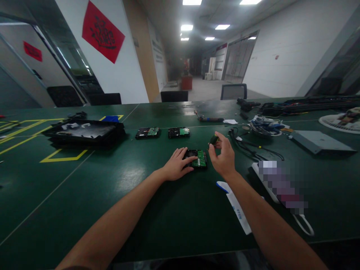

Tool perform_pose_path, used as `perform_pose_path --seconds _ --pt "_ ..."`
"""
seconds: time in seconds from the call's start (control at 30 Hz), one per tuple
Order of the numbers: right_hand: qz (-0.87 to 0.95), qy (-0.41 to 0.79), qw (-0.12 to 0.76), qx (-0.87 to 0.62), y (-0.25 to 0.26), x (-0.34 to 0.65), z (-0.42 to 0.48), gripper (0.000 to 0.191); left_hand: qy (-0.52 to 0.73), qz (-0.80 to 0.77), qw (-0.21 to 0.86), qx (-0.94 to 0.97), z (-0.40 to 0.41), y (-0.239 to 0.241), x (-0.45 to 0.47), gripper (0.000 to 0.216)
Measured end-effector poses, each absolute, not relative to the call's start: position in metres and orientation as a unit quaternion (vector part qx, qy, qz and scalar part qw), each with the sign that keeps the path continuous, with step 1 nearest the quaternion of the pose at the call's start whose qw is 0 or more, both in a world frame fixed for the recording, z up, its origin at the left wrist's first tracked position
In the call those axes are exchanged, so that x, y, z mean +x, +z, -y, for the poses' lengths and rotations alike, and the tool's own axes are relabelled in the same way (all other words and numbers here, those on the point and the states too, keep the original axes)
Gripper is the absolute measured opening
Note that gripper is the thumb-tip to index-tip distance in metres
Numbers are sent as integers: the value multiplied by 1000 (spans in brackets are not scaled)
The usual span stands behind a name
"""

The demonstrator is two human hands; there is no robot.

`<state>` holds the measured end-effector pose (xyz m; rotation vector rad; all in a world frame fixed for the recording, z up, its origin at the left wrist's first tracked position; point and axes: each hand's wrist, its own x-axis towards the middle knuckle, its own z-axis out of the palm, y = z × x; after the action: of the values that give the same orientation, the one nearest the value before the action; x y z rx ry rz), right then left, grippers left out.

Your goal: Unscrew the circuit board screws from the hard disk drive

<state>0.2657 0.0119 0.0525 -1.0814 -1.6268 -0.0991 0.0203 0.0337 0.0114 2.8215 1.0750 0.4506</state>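
Note:
A hard drive (201,159) lies on the green table with its green circuit board facing up. Across its left end rests my left hand (180,163), fingers along the far side and on top, thumb at the near edge, holding it. Just right of the drive, my right hand (223,155) is raised and closed on a screwdriver (214,139) with a dark green and yellow handle. The screwdriver's tip is too small or hidden to make out. Farther back, two similar hard drives lie side by side, a left one (147,132) and a right one (179,132).
To the left stands a stack of black trays (84,133). At the right are black cables (250,148), a plate of blue-grey cables (266,125), a silver metal box (322,141) and a blurred white item (278,183). A white and blue strip (236,210) lies beside my right forearm.

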Motion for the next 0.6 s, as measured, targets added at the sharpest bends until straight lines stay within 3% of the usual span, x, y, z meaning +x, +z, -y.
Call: perform_pose_path --seconds 0.6 --pt "693 -40 557 -455 53 264 -12 53 153 -352 46 922 -36 9 20 56"
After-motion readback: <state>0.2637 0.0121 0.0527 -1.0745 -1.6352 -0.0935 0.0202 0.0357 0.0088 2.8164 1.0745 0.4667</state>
